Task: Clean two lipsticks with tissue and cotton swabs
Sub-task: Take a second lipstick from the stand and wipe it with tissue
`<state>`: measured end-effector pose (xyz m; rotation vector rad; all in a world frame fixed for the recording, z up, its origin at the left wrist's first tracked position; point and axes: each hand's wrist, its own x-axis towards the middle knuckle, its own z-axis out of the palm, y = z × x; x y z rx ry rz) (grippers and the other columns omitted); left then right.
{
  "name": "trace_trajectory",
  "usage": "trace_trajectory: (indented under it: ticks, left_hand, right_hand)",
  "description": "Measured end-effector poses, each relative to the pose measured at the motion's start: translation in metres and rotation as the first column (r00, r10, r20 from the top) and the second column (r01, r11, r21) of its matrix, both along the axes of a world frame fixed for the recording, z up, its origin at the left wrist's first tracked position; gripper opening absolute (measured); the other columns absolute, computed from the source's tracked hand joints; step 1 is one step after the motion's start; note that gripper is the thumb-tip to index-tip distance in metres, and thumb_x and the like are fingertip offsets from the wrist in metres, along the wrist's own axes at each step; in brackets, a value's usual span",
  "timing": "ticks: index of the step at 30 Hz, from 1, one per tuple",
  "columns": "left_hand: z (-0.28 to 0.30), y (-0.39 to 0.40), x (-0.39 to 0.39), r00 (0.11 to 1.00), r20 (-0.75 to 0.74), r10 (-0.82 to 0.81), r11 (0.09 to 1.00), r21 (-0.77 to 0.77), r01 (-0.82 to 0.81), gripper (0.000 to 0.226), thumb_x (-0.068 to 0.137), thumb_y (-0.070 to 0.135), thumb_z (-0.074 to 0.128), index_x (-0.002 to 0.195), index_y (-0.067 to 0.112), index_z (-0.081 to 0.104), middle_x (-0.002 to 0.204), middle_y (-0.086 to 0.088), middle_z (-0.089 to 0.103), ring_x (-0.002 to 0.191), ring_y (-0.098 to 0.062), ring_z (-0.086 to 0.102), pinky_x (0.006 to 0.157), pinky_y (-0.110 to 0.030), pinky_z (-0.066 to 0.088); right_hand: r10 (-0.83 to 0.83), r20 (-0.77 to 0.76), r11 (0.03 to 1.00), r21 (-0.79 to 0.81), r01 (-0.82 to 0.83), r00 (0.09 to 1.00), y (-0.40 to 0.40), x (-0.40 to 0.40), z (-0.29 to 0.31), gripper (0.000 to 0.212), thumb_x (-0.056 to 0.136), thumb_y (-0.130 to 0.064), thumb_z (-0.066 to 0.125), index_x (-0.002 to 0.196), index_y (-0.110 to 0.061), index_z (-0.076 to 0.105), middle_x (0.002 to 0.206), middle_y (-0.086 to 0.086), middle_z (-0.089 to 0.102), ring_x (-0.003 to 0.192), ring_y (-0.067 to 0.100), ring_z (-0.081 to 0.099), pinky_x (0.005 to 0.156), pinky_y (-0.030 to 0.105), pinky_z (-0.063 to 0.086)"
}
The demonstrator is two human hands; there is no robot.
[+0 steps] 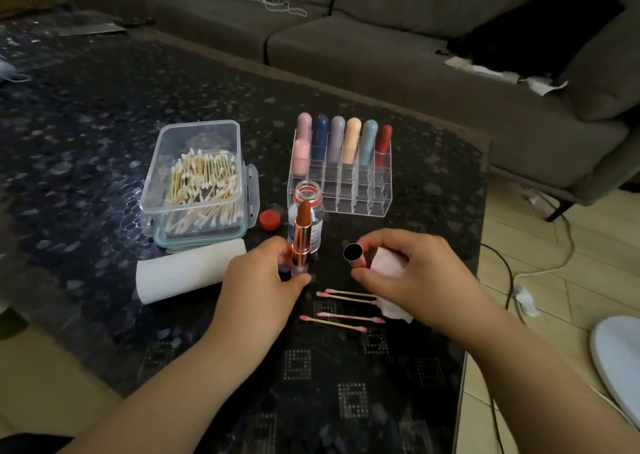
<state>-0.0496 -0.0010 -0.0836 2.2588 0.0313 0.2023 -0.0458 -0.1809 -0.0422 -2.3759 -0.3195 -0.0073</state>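
Observation:
My left hand point(261, 275) grips an uncapped lipstick point(302, 233) by its base, upright, with a brown-red bullet raised out of a rose-gold tube. My right hand point(412, 266) holds the lipstick's cap point(354, 254), its dark open end facing me, together with a folded piece of pink-stained tissue point(388, 261). Several used cotton swabs point(341, 310) with pink tips lie on the table just in front of my hands. A crumpled tissue point(396, 310) sits under my right wrist.
Behind my hands stands an open clear bottle point(313, 207), its red cap point(270, 218) beside it. A clear box of cotton swabs point(199, 183) and a tissue roll point(187, 270) lie to the left. A clear rack point(341, 183) holds several coloured lipsticks. A grey sofa point(381, 48) runs behind the dark table point(104, 124).

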Motion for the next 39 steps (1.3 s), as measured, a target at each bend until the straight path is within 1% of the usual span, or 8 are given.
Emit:
trace_trajectory:
  ticks: [8, 11, 15, 19, 22, 26, 31, 39]
  left_hand:
    - [0.009, 0.004, -0.014, 0.985, 0.156, 0.068, 0.998, -0.003, -0.069, 0.040, 0.068, 0.027, 0.078, 0.085, 0.021, 0.043, 0.076, 0.007, 0.047, 0.059, -0.008, 0.044, 0.051, -0.016, 0.032]
    - [0.021, 0.007, -0.034, 0.964, 0.249, -0.091, 0.992, -0.058, 0.108, 0.021, 0.078, 0.037, 0.064, 0.078, 0.023, 0.047, 0.065, 0.004, 0.051, 0.057, -0.014, 0.051, 0.054, -0.014, 0.040]
    - [0.030, 0.007, -0.053, 0.904, -0.020, -0.427, 0.820, -0.429, 0.378, 0.022, 0.080, 0.050, 0.051, 0.096, 0.036, 0.058, 0.095, 0.012, 0.068, 0.089, -0.004, 0.066, 0.078, -0.016, 0.050]
    - [0.035, 0.007, -0.057, 0.873, -0.051, -0.485, 0.659, -0.678, 0.326, 0.024, 0.080, 0.033, 0.055, 0.096, 0.017, 0.064, 0.081, 0.003, 0.072, 0.074, -0.011, 0.068, 0.073, -0.022, 0.055]
    - [0.042, 0.010, -0.055, 0.916, -0.037, -0.399, 0.652, -0.714, 0.255, 0.021, 0.080, 0.033, 0.061, 0.087, 0.014, 0.066, 0.062, 0.004, 0.064, 0.060, -0.009, 0.060, 0.053, -0.012, 0.046]
    - [0.041, 0.017, -0.053, 0.938, -0.044, -0.345, 0.711, -0.665, 0.230, 0.015, 0.077, 0.037, 0.065, 0.082, 0.023, 0.069, 0.062, 0.008, 0.063, 0.061, -0.008, 0.059, 0.068, -0.019, 0.052]
    - [0.041, 0.017, -0.054, 0.934, -0.040, -0.355, 0.709, -0.662, 0.241, 0.017, 0.076, 0.038, 0.068, 0.082, 0.022, 0.068, 0.060, 0.009, 0.064, 0.059, -0.009, 0.059, 0.062, -0.013, 0.048]
    - [0.037, 0.016, -0.053, 0.922, -0.040, -0.386, 0.711, -0.650, 0.269, 0.017, 0.073, 0.033, 0.063, 0.086, 0.024, 0.069, 0.059, 0.009, 0.062, 0.059, -0.008, 0.059, 0.062, -0.014, 0.048]
  right_hand:
    - [0.070, -0.098, 0.967, 0.251, -0.044, 0.993, -0.004, -0.020, 0.009, 0.014, 0.074, -0.021, 0.074, 0.085, -0.028, 0.068, 0.086, -0.015, 0.069, 0.077, -0.001, 0.064, 0.068, 0.010, 0.049]
    - [0.128, -0.119, 0.922, 0.380, -0.074, 0.985, -0.003, -0.024, 0.013, 0.015, 0.074, -0.015, 0.074, 0.086, -0.023, 0.069, 0.085, -0.009, 0.071, 0.076, 0.002, 0.066, 0.069, 0.013, 0.050]
    - [0.231, -0.136, 0.858, 0.495, -0.136, 0.963, 0.007, -0.033, 0.015, 0.021, 0.070, -0.021, 0.071, 0.090, -0.016, 0.070, 0.086, -0.002, 0.072, 0.078, 0.008, 0.067, 0.070, 0.018, 0.051]
    - [0.271, -0.134, 0.860, 0.479, -0.177, 0.953, 0.017, -0.043, 0.018, 0.024, 0.072, -0.023, 0.073, 0.096, -0.019, 0.069, 0.091, -0.002, 0.072, 0.083, 0.010, 0.068, 0.075, 0.024, 0.054]
    - [0.189, -0.139, 0.927, 0.351, -0.130, 0.972, 0.014, -0.046, 0.023, 0.036, 0.073, -0.035, 0.074, 0.103, -0.031, 0.055, 0.091, 0.002, 0.071, 0.084, 0.019, 0.067, 0.080, 0.037, 0.054]
    - [0.083, -0.267, 0.976, 0.218, -0.024, 0.960, 0.005, -0.046, 0.032, 0.018, 0.081, -0.034, 0.044, 0.100, -0.034, 0.044, 0.072, -0.007, 0.058, 0.065, 0.010, 0.052, 0.065, 0.036, 0.046]
    - [-0.037, 0.025, 0.997, 0.071, 0.036, 0.999, 0.008, -0.051, 0.036, 0.024, 0.087, -0.018, 0.057, 0.096, -0.034, 0.042, 0.082, -0.016, 0.066, 0.076, -0.006, 0.057, 0.059, 0.009, 0.045]
    - [0.135, 0.403, 0.989, 0.003, -0.149, 0.905, 0.015, -0.056, 0.029, 0.009, 0.078, -0.013, 0.068, 0.086, -0.016, 0.071, 0.085, -0.009, 0.066, 0.081, -0.002, 0.059, 0.067, 0.008, 0.045]
